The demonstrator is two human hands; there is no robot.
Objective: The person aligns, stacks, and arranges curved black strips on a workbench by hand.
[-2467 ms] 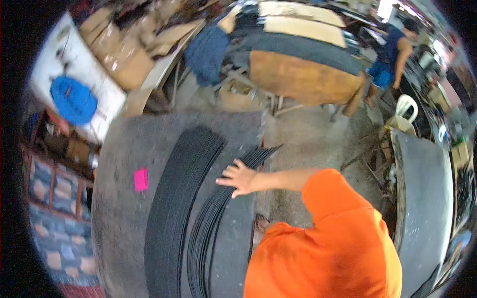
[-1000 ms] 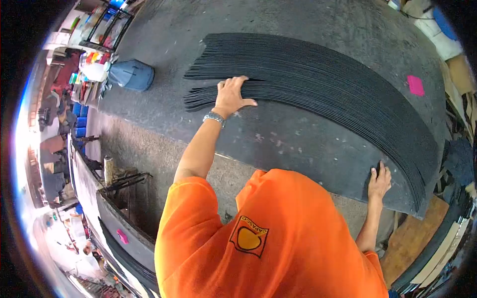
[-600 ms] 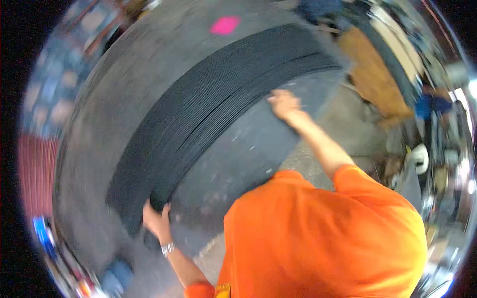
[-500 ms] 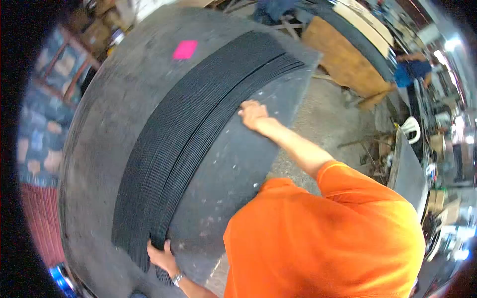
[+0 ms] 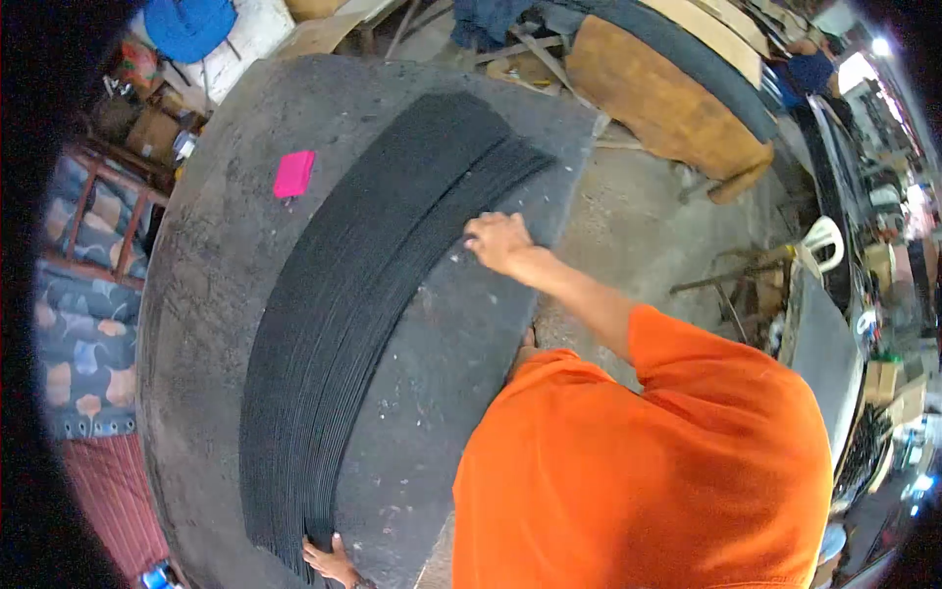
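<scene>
Many long black strips [image 5: 343, 294] lie side by side in a curved band on the dark tabletop [image 5: 196, 324]. A narrow gap line divides the upper part of the band. At its lower end, my left hand [image 5: 332, 562] has thumb and fingers around the inner strips; the wrist is at the frame's bottom. My right hand [image 5: 498, 240] is curled closed against the inner edge, near the band's upper end. Its fingertips and anything small in them are hidden. A pink block [image 5: 293, 174] sits left of the band.
A brown sheet [image 5: 657, 108] hangs from another table at the top. A person [image 5: 807, 74] is at the upper right. Beyond the right table edge stand a white chair [image 5: 824, 243] and another dark table [image 5: 819, 344]. A blue item [image 5: 186, 25] is at the upper left.
The separate inner group of strips now lies against the wider band. My right hand, spread on the strips earlier, is curled at their edge. The view has swung round and back.
</scene>
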